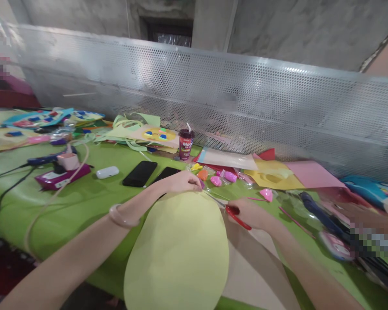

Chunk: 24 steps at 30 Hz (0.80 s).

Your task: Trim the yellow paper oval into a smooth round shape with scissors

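A large pale-yellow oval of paper (177, 254) stretches from the bottom of the view up to my hands. My left hand (184, 181), with a pale bangle on its wrist, pinches the paper at its far edge. Red-handled scissors (237, 218) are gripped in my right hand (245, 212), just right of the oval. Their blades point left along the far edge toward my left fingers; whether they touch the paper I cannot tell. A beige sheet (255, 267) lies beneath, partly covered by the oval.
On the green table (110, 241) are two dark phones (139, 173), a white earbud case (107, 172), a purple power strip (63, 176) and a lidded cup (186, 144). Pink clay packets (228, 175) and coloured paper (271, 172) lie beyond. Another person's hand (358, 211) is at right.
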Each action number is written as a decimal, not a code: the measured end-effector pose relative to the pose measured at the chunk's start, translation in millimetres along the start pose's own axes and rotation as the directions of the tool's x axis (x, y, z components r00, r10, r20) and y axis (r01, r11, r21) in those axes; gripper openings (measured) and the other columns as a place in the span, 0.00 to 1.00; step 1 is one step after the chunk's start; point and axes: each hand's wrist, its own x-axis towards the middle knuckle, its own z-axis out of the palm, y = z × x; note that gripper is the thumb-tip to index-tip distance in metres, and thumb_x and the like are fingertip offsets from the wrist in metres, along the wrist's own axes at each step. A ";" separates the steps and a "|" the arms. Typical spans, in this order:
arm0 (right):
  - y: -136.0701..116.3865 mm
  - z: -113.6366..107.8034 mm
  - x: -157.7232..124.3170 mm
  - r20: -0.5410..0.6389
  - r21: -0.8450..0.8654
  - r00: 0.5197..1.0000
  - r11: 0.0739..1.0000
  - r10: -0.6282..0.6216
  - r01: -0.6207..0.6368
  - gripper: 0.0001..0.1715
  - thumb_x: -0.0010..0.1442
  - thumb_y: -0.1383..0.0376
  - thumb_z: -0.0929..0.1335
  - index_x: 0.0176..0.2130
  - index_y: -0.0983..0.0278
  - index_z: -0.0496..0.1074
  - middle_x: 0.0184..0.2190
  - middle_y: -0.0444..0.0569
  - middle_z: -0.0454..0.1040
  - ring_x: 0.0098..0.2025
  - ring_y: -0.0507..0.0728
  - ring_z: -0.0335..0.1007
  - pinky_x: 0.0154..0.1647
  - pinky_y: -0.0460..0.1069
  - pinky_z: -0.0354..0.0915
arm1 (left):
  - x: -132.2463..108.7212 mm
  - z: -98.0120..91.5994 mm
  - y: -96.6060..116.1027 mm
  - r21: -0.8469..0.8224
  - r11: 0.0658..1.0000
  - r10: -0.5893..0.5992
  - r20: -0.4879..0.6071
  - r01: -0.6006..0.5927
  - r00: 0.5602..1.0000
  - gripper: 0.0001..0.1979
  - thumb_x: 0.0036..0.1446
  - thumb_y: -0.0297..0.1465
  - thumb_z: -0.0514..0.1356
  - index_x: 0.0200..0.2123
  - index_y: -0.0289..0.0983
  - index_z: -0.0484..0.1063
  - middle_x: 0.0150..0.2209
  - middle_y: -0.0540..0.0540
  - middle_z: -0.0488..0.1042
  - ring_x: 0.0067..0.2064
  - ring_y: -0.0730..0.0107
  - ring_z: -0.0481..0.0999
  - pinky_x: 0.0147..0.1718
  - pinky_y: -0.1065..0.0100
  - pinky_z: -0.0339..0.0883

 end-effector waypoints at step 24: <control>25.7 2.4 -0.6 -0.180 0.042 0.984 0.999 -0.005 0.012 0.10 0.49 0.73 0.60 0.18 0.65 0.56 0.16 0.45 0.61 0.19 0.50 0.53 0.20 0.47 0.45 | 1.5 -3.7 -8.3 -0.059 0.998 -0.005 -0.087 0.000 0.996 0.14 0.48 0.38 0.59 0.31 0.33 0.74 0.31 0.45 0.75 0.34 0.66 0.72 0.33 0.71 0.62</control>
